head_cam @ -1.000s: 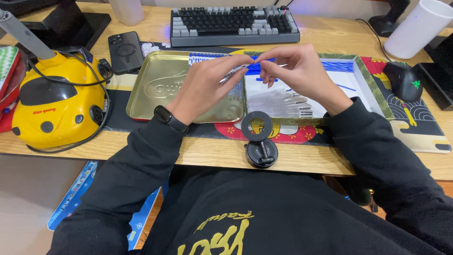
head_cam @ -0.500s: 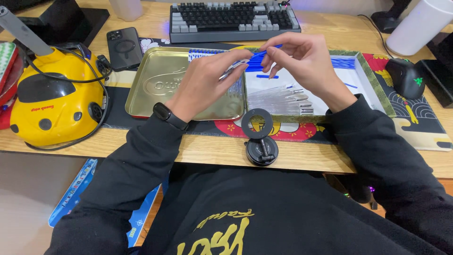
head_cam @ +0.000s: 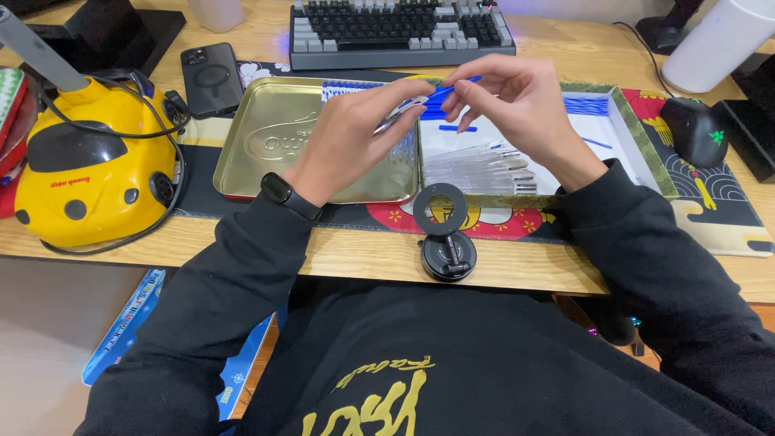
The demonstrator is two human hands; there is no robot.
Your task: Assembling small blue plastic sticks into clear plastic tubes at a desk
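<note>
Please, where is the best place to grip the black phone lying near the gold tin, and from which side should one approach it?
The black phone lies flat, back up, between the yellow device and the gold tin. Probably best to come from above and pinch its two long edges near the middle, since it is thin and flat. The cable beside its right edge may get in the way.

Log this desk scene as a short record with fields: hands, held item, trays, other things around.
left hand: raised above the gold tin tray, fingers pinching a slim clear pen
right hand: fingertips on the pen's blue cap
white tray: holds a row of clear pens and loose blue caps
desk front: black ring stand
behind the trays: keyboard, phone
left side: yellow device
right side: black mouse
</note>
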